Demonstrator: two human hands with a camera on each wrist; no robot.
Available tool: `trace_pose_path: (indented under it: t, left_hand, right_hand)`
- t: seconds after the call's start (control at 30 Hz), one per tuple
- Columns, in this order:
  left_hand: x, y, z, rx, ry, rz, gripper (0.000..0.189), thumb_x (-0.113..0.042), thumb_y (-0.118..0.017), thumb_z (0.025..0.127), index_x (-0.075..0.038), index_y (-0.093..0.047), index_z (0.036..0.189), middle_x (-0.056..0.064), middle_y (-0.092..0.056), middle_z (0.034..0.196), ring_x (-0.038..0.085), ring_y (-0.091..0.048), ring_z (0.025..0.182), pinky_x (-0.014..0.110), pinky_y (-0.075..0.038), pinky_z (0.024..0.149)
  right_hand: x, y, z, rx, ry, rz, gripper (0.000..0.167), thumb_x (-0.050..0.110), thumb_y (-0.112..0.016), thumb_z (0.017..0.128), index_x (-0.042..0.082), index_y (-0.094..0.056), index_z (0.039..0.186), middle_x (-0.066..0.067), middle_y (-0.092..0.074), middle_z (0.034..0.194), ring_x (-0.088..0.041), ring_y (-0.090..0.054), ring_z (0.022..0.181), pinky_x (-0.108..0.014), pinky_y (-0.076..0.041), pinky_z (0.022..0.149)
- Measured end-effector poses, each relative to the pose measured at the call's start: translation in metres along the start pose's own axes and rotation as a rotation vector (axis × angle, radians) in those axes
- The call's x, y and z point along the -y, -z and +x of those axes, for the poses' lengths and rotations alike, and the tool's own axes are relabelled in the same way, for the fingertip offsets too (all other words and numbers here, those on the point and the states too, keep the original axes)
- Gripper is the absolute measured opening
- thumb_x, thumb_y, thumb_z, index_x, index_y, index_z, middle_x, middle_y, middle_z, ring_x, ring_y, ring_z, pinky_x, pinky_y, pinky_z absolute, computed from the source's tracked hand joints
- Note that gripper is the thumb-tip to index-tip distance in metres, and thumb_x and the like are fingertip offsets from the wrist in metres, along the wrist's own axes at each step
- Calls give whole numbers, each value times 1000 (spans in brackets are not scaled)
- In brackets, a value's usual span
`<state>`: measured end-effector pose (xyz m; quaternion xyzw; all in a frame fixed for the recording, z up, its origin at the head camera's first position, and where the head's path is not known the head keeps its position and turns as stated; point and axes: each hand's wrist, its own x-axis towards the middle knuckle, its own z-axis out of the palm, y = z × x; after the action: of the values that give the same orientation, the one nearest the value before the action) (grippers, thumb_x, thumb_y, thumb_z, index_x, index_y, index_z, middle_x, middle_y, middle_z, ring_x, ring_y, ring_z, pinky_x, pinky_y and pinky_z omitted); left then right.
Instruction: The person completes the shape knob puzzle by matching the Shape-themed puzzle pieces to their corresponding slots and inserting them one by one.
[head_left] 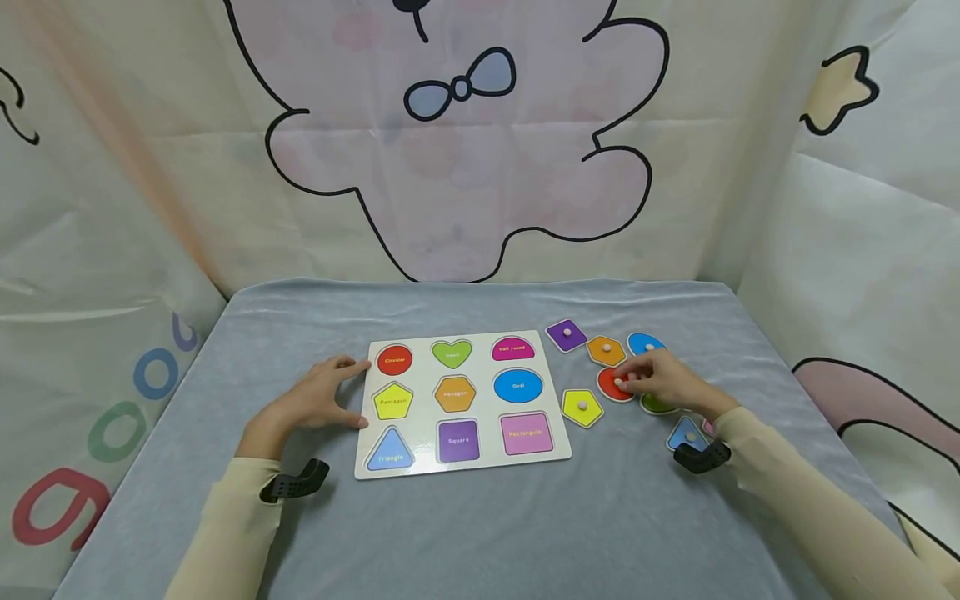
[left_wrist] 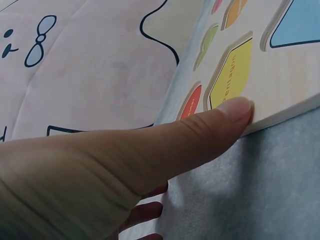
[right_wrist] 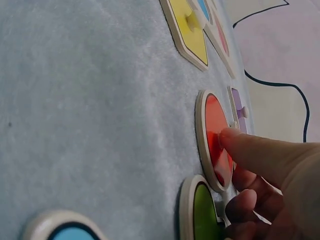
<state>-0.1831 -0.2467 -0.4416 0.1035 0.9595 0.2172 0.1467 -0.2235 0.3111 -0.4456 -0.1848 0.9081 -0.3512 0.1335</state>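
Note:
A white shape puzzle board lies on the cloth, its printed recesses labelled with shape names. At its left edge rests my left hand, thumb and fingertips spread along the side. In the left wrist view the thumb touches the board edge beside the yellow pentagon recess. To the right of the board, my right hand pinches the knob of a red circle piece. That piece lies among the others, and the right wrist view shows the thumb at its knob.
Around the red circle lie a yellow pentagon, a purple square, an orange hexagon and a blue oval. A green piece, a blue triangle and a partly hidden pink piece sit near the right wrist.

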Motion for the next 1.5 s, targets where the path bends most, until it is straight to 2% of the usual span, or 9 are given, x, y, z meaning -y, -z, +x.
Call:
trace_pose_path:
  t: [0.3,0.5,0.77,1.07,1.33,1.5]
  left_hand:
    - [0,-1,-2,-4,-3,-5,101,-39,-91,72,-11,-41,155,26,-39,152,45,-38,134,67,-37,110]
    - [-2,0,-2,-14,-11,-3,101,-41,-91,71,-11,-42,154,26,-41,150,45,-39,133,68,-37,110]
    - [-5,1,-4,-14,4,9,101,-41,-91,71,-10,-43,154,26,-40,151,46,-39,134,68,-36,110]
    - [-3,0,-5,-24,-6,1,100,-39,-91,71,-10,-43,154,27,-40,151,46,-39,133,69,-36,110]
    - [-1,-1,-4,-31,-1,-6,100,-38,-91,71,-10,-43,154,27,-39,152,47,-38,135,69,-35,111]
    - [1,-2,-4,-30,-4,0,100,-39,-91,71,-11,-43,154,26,-40,152,46,-38,135,68,-35,111]
  right_hand:
    - [-1,-3,0,-17,13,1,13,9,-73,92,-1,-78,99,-10,-71,87,-5,-48,65,-19,-42,57]
    - [8,2,-4,-36,34,14,14,9,-73,92,-1,-77,101,-14,-74,95,-3,-53,73,-19,-48,61]
    - [26,3,-2,-60,39,-29,17,14,-74,92,2,-78,104,-5,-70,82,-6,-52,69,-20,-44,58]
    - [44,-9,13,-83,81,-12,15,13,-75,92,3,-80,102,-13,-76,98,-6,-54,75,-21,-46,62]
    - [66,-19,35,-67,41,16,20,20,-72,95,7,-78,108,-9,-73,97,-18,-56,86,-21,-47,66]
    - [78,-30,50,-63,43,25,20,19,-73,94,7,-78,109,-9,-71,95,-21,-54,85,-21,-46,64]
